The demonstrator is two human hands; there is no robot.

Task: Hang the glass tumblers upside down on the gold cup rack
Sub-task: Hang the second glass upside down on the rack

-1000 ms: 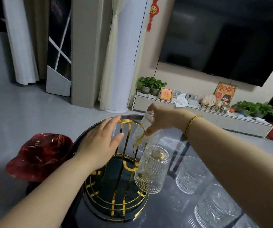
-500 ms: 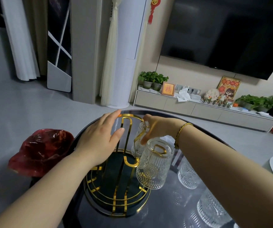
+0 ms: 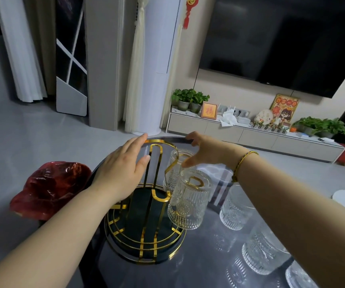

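A: Two hands up at the gold cup rack [image 3: 152, 196]. Right hand [image 3: 207, 150] has fingers [image 3: 188, 163] spread loose, gripping nothing, tips at the upturned base of the far hung tumbler [image 3: 174, 171]. Can't tell if skin touches glass.

B: Left?

A: Left hand [image 3: 121, 173] flat and open, fingers extended together, laid against the rack's tall centre loop from the 9 o'clock side. Looks like steadying, not holding a glass.

B: Outward from the right fingers?

A: Near hung tumbler [image 3: 188, 200] sits just at 6 o'clock of them, mouth down, long axis upright with a slight tilt, on a hook at the rack's 3 o'clock side. Both hung glasses close together, maybe touching.

B: Loose stock?

A: Three-plus tumblers standing on the dark glass table [image 3: 209, 267], all off at 4 to 5 o'clock from the right fingers, under the right forearm. Closest standing tumbler [image 3: 236, 208] is just beside the rack base; next standing tumbler [image 3: 265, 252] further down, one more cut by the frame edge.

B: So which hand fetches?

A: Right, my guess: it's on their side, left is across the rack. Axis upright, so a flip is needed before hooking. Red dish [image 3: 48, 188] at 9 o'clock, irrelevant.
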